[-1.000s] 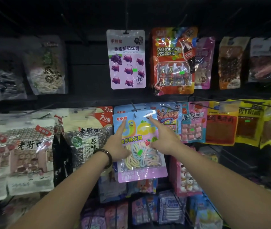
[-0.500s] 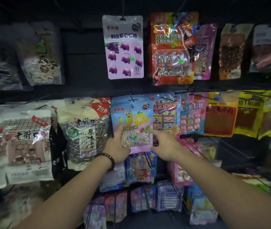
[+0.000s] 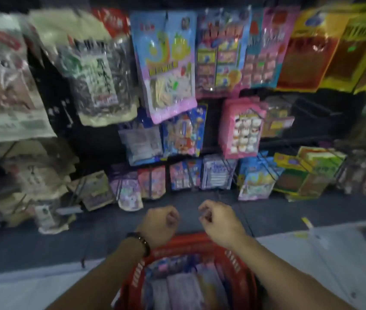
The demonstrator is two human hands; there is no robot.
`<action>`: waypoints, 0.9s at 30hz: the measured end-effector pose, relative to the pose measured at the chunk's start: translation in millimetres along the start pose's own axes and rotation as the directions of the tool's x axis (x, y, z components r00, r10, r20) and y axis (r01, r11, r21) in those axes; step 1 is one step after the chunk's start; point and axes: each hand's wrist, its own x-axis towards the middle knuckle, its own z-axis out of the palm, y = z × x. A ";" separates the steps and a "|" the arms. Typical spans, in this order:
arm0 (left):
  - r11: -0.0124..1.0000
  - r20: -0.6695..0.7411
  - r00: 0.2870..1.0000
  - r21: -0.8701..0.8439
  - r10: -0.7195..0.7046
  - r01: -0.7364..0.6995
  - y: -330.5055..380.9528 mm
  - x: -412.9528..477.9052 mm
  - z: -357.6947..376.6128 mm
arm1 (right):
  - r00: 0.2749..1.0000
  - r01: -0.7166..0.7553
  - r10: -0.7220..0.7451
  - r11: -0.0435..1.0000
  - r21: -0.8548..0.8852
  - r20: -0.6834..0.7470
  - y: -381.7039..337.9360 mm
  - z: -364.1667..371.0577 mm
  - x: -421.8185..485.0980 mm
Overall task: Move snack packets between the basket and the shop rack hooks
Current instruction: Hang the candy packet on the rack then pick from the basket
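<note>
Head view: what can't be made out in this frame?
All head view.
Basket: near part cut off by bottom edge.
Packets inside: blurred, unreadable.
Left hand, right hand: curled and blurred; cannot tell whether either holds anything.
Rack packets: print smeared by motion blur.

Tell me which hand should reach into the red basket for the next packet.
Right hand, narrowly. Both hover empty over the far rim of the red basket, but the left hand is curled tighter, while the right's fingers hang looser, readier to pinch a packet.
</note>
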 end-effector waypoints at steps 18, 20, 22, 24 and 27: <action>0.750 0.436 0.632 0.176 -0.640 0.637 -143.6 -60.7 271.7 | 0.644 -0.655 0.544 0.755 0.022 0.537 155.3 205.2 -101.3; 0.653 0.339 0.584 0.138 -0.738 0.745 -178.8 -64.7 308.7 | 0.640 -0.685 0.550 0.725 0.074 0.536 157.8 211.0 -93.6; 0.550 0.302 0.504 0.089 -0.809 0.830 -218.6 -73.7 347.9 | 0.631 -0.719 0.573 0.686 0.115 0.523 162.1 215.0 -87.9; 0.499 0.339 0.452 0.060 -0.825 0.865 -231.2 -79.9 365.2 | 0.615 -0.741 0.600 0.661 0.116 0.512 164.3 217.6 -87.0; 0.494 0.389 0.474 -0.054 -0.790 0.868 -197.5 -76.7 346.4 | 0.598 -0.717 0.629 0.696 -0.017 0.497 170.9 224.2 -88.9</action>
